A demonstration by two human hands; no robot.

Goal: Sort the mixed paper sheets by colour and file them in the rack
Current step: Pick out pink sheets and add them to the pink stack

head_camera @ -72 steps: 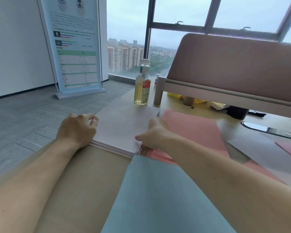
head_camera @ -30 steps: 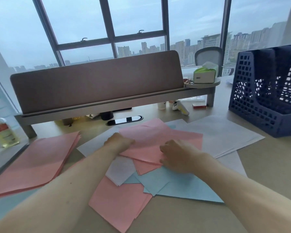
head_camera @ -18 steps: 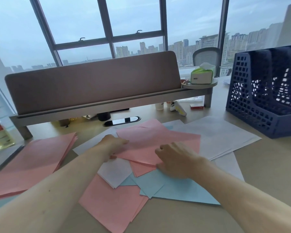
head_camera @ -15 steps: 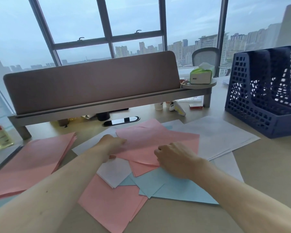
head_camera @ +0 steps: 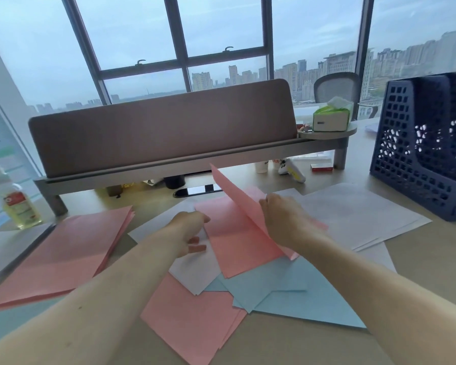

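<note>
- Right hand (head_camera: 282, 219): fingers closed round the near-right edge of a pink sheet (head_camera: 237, 204). Half a second ago this sheet lay flat under the hand; now it is lifted and tilted, with its far corner raised in front of the divider (head_camera: 163, 127).
- Left hand (head_camera: 187, 230): resting at the left edge of the mixed pile, much where it was before, apart from the right hand. Its fingers (head_camera: 196, 248) are loosely curled over a white sheet; I cannot tell whether they pinch any paper.
- Second pink sheet (head_camera: 234, 248): flat, uncovered by the lifted one.
- Blue sheets (head_camera: 300, 293): lower right in the pile, unmoved.
- White sheets (head_camera: 353, 214): spread to the right, reaching toward the rack.
- Lower pink sheets (head_camera: 192, 317): at the near edge of the pile.
- Pink stack (head_camera: 63, 254): sorted, lying apart to the left on the desk (head_camera: 419, 259).
- Rack (head_camera: 419, 154): navy, perforated, at far right; I can see no paper in it.
- Bottle (head_camera: 19, 206): far left.
- Tissue box (head_camera: 331, 118): on the round shelf beside the divider.
</note>
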